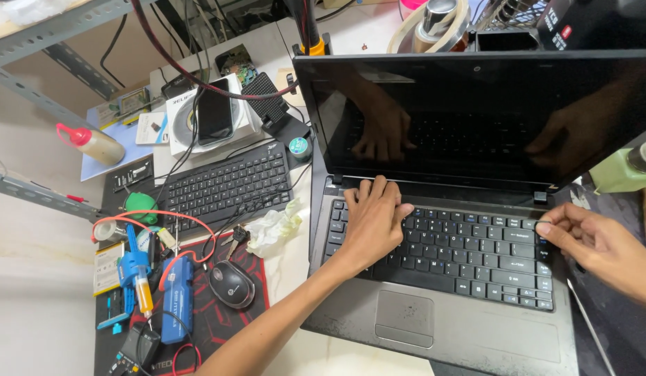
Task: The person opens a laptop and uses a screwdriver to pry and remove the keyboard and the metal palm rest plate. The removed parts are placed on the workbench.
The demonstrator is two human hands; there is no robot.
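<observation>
On the cluttered tabletop (295, 348) the open laptop (441, 327) sits with its screen dark; left hand (370, 221) rests flat, holding nothing, on the keyboard's upper left; right hand (601, 245) pinches the keyboard's right edge, not yet lifted.

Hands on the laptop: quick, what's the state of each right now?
Left hand: open, lying flat on the laptop keyboard, holding nothing.
Right hand: fingertips pinched at the keyboard's right edge; cannot tell if anything is held.
</observation>
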